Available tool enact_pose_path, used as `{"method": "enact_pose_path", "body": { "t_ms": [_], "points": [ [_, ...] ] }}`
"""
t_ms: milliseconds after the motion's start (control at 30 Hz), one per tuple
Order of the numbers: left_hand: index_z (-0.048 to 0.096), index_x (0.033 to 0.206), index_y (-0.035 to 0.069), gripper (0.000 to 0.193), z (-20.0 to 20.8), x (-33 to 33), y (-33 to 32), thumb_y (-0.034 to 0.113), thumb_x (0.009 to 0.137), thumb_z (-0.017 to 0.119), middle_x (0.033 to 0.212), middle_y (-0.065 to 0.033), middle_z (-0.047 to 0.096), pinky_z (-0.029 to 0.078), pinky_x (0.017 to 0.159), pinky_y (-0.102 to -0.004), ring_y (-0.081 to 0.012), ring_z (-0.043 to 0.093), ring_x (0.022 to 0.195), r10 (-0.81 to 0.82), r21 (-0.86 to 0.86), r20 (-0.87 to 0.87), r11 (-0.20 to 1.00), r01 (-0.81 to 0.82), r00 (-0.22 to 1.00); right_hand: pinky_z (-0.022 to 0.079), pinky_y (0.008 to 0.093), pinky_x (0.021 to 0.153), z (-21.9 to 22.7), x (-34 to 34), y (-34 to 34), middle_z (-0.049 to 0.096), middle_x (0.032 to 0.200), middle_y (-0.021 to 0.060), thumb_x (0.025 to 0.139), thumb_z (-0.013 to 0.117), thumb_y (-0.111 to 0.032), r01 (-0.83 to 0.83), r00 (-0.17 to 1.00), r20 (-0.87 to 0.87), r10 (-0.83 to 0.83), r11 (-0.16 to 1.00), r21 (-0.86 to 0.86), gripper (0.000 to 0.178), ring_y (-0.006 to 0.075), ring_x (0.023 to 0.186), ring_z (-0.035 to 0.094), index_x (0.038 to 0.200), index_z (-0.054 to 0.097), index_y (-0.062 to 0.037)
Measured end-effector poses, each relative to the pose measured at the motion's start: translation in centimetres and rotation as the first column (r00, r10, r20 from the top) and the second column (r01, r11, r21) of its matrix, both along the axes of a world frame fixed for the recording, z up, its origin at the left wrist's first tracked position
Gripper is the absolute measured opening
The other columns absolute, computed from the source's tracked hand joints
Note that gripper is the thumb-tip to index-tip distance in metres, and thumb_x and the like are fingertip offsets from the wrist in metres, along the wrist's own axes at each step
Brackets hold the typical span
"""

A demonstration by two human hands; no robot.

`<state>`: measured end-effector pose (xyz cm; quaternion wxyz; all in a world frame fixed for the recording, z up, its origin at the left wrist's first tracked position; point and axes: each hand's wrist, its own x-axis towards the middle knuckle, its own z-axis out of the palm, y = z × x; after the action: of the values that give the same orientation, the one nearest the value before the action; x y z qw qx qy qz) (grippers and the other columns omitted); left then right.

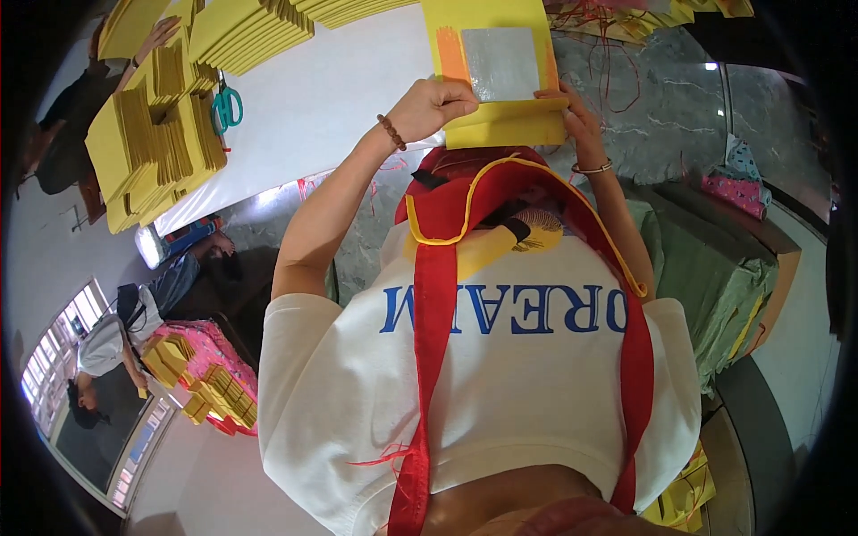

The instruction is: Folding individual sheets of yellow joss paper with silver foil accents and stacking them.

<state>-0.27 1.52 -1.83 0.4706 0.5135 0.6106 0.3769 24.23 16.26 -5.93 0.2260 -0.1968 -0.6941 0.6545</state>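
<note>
A yellow paper sheet (545, 54) with an orange patch and a silver square (502, 67) lies at the table's near edge. Its near part is folded over in a strip (509, 111) across the sheet. At the left end of this fold is my left hand (436, 105), its fingers curled closed on the paper. My right hand (579, 121) grips the right end of the fold, with some fingers behind the paper. I wear a red apron (438, 295) with yellow edging, and its upper part hangs just below the sheet.
Folded yellow paper stacks (161, 134) and teal-handled scissors (228, 109) are on the white table (295, 107) to the left. A co-worker's hand (159, 37) touches the far-left stacks. Another person (107, 344) sits further left. Green-wrapped bundles (706, 268) stand at right, red strings (612, 62) above.
</note>
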Motion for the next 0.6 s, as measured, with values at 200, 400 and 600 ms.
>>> {"method": "enact_pose_path", "body": {
  "t_ms": [200, 400, 600],
  "points": [
    [0.064, 0.088, 0.002, 0.016, 0.2, -0.2, 0.3, 0.017, 0.083, 0.06, 0.074, -0.0047, 0.064, 0.046, 0.063, -0.025, -0.0099, 0.056, 0.068, 0.004, -0.048, 0.044, 0.999, -0.002, 0.999, 0.023, 0.0358, 0.106, 0.1, -0.2, -0.5, 0.053, 0.124, 0.0049, 0.076, 0.066, -0.011, 0.034, 0.99, 0.137, -0.034, 0.999, 0.0, 0.034, 0.0222, 0.132, 0.027, 0.109, 0.06, -0.0067],
    [0.065, 0.088, 0.0, 0.015, 0.5, -0.3, 0.5, 0.014, 0.083, 0.059, 0.076, -0.0008, 0.063, 0.044, 0.064, -0.0218, -0.006, 0.054, 0.07, -0.001, -0.128, 0.083, 0.992, 0.012, 0.997, 0.037, 0.0308, 0.098, -1.7, 0.4, 0.0, 0.053, 0.123, 0.006, 0.074, 0.058, 0.003, -0.01, 0.997, 0.07, 0.017, 0.994, -0.105, 0.069, 0.0152, 0.114, 0.049, 0.137, 0.03, -0.0026],
    [0.066, 0.087, 0.0, 0.018, 0.4, -0.4, 0.5, 0.016, 0.08, 0.06, 0.074, -0.0026, 0.063, 0.045, 0.065, -0.0229, -0.0072, 0.055, 0.069, 0.024, -0.114, 0.125, 0.993, -0.01, 0.992, 0.029, 0.0331, 0.103, -1.7, 0.4, -0.2, 0.047, 0.13, 0.0063, 0.067, 0.064, 0.003, 0.033, 0.996, 0.087, -0.012, 0.968, -0.249, 0.048, 0.0183, 0.13, 0.03, 0.114, 0.056, -0.0049]
  ]
}}
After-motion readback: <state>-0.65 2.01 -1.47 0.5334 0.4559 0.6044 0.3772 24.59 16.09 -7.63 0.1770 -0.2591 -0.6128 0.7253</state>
